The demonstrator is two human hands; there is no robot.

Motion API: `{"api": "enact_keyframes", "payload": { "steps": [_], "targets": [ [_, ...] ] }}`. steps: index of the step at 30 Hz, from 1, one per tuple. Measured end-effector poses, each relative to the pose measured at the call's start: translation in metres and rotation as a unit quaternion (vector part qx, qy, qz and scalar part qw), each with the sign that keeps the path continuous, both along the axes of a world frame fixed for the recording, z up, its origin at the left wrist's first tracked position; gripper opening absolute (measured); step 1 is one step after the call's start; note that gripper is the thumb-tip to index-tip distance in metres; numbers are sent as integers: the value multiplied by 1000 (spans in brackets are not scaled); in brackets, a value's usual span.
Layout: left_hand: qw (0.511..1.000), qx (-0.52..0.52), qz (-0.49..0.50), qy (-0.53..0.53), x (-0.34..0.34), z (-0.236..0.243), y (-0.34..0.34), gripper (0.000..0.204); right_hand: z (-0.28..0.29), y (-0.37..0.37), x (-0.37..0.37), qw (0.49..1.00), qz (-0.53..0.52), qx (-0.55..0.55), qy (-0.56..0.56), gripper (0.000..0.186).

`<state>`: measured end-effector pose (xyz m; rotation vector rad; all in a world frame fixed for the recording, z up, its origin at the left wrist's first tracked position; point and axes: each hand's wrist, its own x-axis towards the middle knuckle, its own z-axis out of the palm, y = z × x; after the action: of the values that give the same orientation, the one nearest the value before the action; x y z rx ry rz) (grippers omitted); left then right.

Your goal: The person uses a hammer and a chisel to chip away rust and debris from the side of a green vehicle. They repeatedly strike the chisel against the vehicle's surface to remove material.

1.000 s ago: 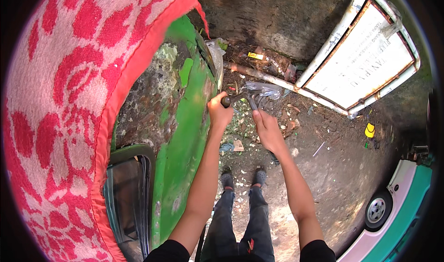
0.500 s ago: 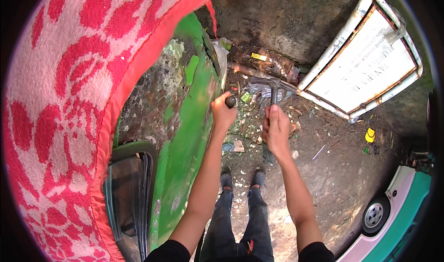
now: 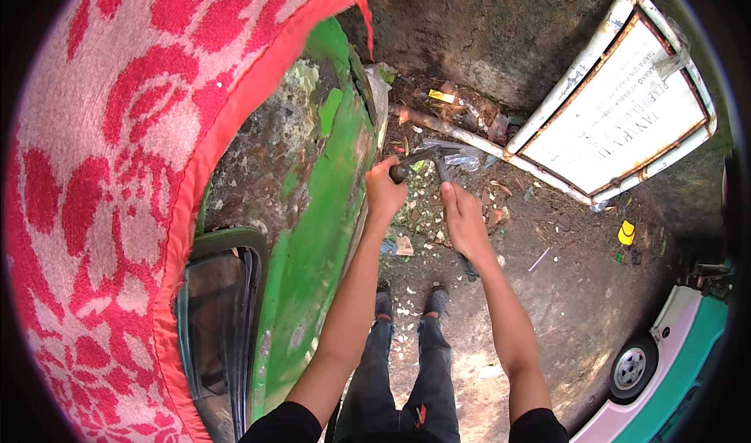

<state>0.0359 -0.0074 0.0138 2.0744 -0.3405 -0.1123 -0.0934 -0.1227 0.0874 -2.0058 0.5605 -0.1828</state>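
One metal hammer near patchy green bodywork

Brown-grey ground, on which much small litter is scattered.
Many pale flakes are spread over it, and two grey shoes are placed among them. A bluish scrap and a tan piece are seen close beside each other. Farther ahead, some crumpled clear plastic is found near a long, pale pipe, beyond which a small yellow packet is lying among dark debris. On the right, a thin whitish stick is laid slantwise, and farther right a bright yellow object is noticed; its kind cannot be told. Paler, sunlit patches are shown on the nearer part.
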Motion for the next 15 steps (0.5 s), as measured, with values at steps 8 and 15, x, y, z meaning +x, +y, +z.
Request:
{"api": "enact_keyframes", "payload": {
  "steps": [8, 15],
  "targets": [
    [998, -29, 14, 55, 5, -2, 4, 24, -32, -2, -16, 1000, 3, -5, -31, 51],
    [996, 52, -63, 22, -34, -32, 16, 19, -18, 1, -30, 955, -110, 276, -18, 44]
  ]
}}
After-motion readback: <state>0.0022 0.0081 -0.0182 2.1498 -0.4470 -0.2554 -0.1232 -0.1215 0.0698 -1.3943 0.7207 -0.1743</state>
